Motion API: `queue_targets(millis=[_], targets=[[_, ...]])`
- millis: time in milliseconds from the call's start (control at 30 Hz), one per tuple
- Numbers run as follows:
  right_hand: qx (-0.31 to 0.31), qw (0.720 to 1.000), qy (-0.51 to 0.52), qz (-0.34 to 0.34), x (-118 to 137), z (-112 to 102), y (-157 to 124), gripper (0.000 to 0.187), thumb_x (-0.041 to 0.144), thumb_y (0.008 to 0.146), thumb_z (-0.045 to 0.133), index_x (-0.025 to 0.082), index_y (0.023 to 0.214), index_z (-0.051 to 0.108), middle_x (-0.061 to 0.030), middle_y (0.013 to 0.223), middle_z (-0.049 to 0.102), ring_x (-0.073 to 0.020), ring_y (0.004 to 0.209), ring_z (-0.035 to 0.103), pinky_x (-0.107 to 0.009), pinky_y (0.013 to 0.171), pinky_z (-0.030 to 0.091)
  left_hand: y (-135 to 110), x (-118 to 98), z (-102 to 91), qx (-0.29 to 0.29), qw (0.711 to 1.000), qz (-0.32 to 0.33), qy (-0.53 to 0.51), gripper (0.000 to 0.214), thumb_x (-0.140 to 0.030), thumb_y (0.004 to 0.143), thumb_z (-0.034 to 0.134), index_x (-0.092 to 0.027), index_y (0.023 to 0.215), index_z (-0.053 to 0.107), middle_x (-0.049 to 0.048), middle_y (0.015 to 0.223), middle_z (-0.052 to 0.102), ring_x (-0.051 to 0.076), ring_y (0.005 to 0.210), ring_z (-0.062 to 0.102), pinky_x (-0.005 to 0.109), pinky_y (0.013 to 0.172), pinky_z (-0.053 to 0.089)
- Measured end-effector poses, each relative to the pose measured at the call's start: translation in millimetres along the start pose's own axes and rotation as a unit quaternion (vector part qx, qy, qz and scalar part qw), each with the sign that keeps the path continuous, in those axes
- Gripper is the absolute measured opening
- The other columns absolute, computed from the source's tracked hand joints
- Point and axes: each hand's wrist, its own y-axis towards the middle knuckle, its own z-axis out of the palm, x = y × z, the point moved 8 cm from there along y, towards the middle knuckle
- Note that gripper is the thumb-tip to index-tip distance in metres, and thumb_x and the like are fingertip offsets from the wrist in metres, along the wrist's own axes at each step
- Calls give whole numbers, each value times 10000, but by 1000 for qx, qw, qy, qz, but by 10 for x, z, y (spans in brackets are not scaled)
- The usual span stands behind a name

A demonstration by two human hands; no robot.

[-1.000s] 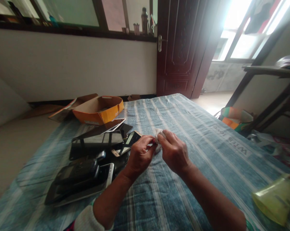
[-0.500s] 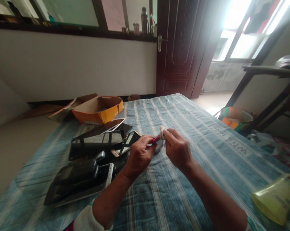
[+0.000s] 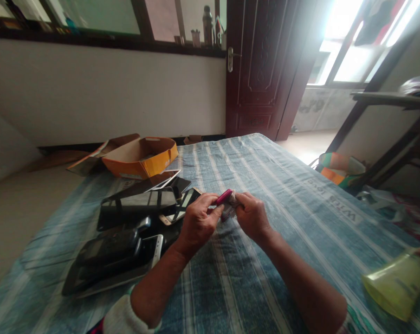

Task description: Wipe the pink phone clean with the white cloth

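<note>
Compared with half a second ago, the magenta item (image 3: 224, 196) is turned so that more of its face shows, and the right hand (image 3: 253, 214) has drawn in slightly toward the left hand (image 3: 200, 217). Item position: between the two hands, tilted, apparently raised above the striped cover (image 3: 286, 241), right of the gold-edged phone (image 3: 177, 211). Left hand: thumb and fingertips pinched on the item's lower left end. Right hand: fingers curled inward, gripping a bunched pale cloth (image 3: 233, 199) at the item's right side; whether the fingertips also touch the item cannot be told.

Possible faults:
- Slip: the left pinch covers only one end, so a hard sideways pull through the cloth could twist the item free.
- Snag: loose cloth could catch on an edge and drag the item out.
- Impact: an item dropped leftward could strike the phone
</note>
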Motion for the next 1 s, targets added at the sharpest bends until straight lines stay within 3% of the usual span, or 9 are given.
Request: queue_targets(millis=[167, 300, 467, 633, 767, 1000], targets=[[28, 999, -11, 27, -74, 86, -27, 209, 47, 756, 491, 203, 659, 590, 9, 652, 555, -122, 608, 522, -216, 581, 332, 6, 4, -11, -7, 1000, 4, -3, 106, -181, 821, 591, -161, 888, 671, 73, 937, 692, 194, 895, 654, 310, 814, 533], [47, 998, 3, 38, -121, 129, -45, 219, 65, 778, 488, 206, 660, 607, 6, 654, 579, -125, 614, 530, -219, 583, 334, 9, -1, -10, -6, 1000, -6, -12, 109, -183, 816, 587, -158, 885, 668, 69, 916, 684, 187, 864, 657, 275, 722, 552], [-3, 998, 50, 27, -32, -25, -2, 221, 50, 740, 502, 201, 683, 652, 13, 641, 582, -120, 596, 530, -214, 579, 361, 3, 4, 9, 2, 1000, -10, -8, 118, -185, 820, 590, -152, 905, 665, 78, 940, 683, 189, 890, 655, 271, 730, 555], [-57, 989, 132, -20, 197, -246, 47, 316, 32, 745, 470, 191, 879, 708, -36, 860, 684, -141, 784, 631, -211, 710, 455, -1, -6, 22, 10, 999, -3, -32, 116, -174, 819, 580, -161, 901, 660, 71, 938, 677, 177, 867, 654, 263, 725, 564], [-53, 990, 133, -12, 188, -223, 41, 308, 62, 768, 476, 207, 912, 706, -28, 855, 685, -141, 771, 629, -216, 711, 465, 3, -23, 9, 8, 1000, 0, -27, 115, -169, 813, 581, -169, 895, 662, 64, 922, 680, 178, 852, 652, 267, 731, 555], [-2, 998, 58, 34, -34, -4, 1, 203, 59, 705, 482, 202, 625, 602, 25, 623, 575, -109, 582, 509, -202, 565, 357, -1, 16, 2, 6, 1000, -6, -3, 109, -217, 827, 593, -173, 897, 665, 75, 949, 686, 202, 916, 651, 314, 817, 529]])
